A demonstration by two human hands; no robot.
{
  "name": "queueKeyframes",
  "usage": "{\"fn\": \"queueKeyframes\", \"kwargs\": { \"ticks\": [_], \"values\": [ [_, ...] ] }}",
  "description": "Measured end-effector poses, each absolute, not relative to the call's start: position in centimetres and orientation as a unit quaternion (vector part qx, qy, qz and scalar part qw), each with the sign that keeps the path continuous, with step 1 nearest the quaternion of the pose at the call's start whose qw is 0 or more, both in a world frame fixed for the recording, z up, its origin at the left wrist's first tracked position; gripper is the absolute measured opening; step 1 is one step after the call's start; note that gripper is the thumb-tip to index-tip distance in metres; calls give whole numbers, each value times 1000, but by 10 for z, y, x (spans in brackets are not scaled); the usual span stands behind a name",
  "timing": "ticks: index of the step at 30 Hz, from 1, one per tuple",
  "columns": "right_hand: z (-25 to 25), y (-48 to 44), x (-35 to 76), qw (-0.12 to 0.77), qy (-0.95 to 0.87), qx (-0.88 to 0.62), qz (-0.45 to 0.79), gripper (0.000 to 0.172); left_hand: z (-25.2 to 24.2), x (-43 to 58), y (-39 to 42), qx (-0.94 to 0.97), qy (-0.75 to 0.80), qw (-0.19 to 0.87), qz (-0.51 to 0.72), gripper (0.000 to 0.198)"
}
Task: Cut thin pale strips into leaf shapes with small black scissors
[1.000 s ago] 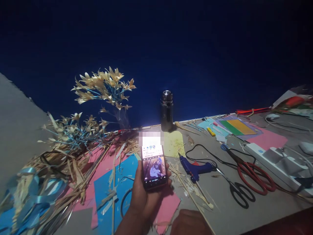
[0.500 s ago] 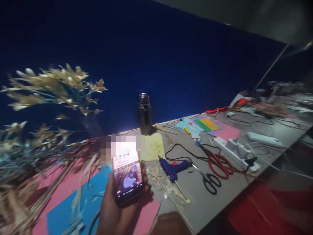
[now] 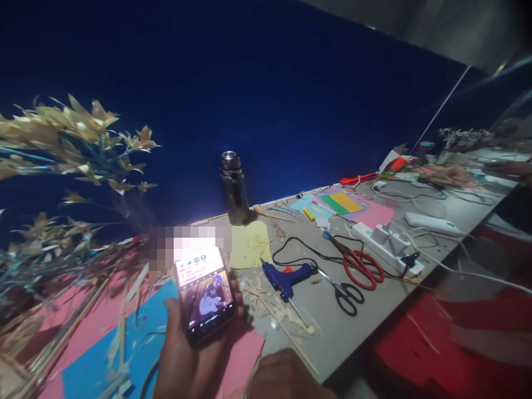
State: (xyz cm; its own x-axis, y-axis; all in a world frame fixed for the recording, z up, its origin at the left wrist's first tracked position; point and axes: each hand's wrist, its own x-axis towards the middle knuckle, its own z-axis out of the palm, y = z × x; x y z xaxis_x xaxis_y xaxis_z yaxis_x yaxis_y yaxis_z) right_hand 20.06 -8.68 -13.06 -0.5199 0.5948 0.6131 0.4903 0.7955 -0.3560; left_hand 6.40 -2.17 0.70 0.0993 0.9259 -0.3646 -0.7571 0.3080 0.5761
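Observation:
My left hand (image 3: 183, 354) is wrapped round a smartphone (image 3: 205, 299), thumb along its left side and fingertips at its right edge. The phone is tilted up towards me with its screen lit, showing a picture and some icons. Low in the view, my right hand (image 3: 286, 377) is partly cut off by the bottom edge; its fingers are hidden. Beyond it lie wood shavings and a thin stick (image 3: 297, 346). A blue glue gun (image 3: 286, 279) rests on the table right of the phone.
A steel thermos (image 3: 235, 191) stands by the blue wall, behind yellow paper (image 3: 250, 244). Black-handled scissors (image 3: 349, 299), red-handled scissors (image 3: 363, 270) and a power strip (image 3: 386, 246) lie rightward. Dried flowers (image 3: 83, 133) rise at left over blue (image 3: 112, 343) and pink sheets.
The view has shifted slightly, so the phone and table items sit further left. My right hand shows a little more at the bottom edge. The left hand keeps its hold on the phone.

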Motion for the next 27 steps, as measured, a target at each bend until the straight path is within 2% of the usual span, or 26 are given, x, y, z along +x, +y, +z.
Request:
{"fn": "queueKeyframes", "kwargs": {
  "ticks": [3, 9, 13, 16, 19, 22, 24, 27],
  "values": [
    [-128, -87, 200, 454, -841, -292, 52, 54, 5, 64, -22, 131, 356, 713, 590, 54],
    [-113, -93, 198, 442, -826, -330, 115, 56, 4, 65, -22, 134, 329, 720, 596, 57],
    [-89, -100, 200, 456, -804, -356, 136, 44, 8, 65, -21, 120, 323, 733, 586, 61],
    [-78, -107, 202, 491, -787, -361, 98, 24, 11, 61, -20, 133, 331, 725, 588, 63],
    [-79, -114, 205, 449, -802, -383, 92, 6, 10, 57, -19, 163, 330, 716, 594, 66],
    [-84, -118, 207, 407, -819, -388, 118, 5, 8, 54, -19, 191, 325, 698, 609, 69],
    [-85, -119, 209, 405, -819, -386, 125, 0, 8, 53, -18, 200, 318, 693, 616, 70],
    [-83, -118, 209, 410, -815, -391, 122, 3, 15, 51, -17, 200, 313, 692, 619, 70]
  ]
}}
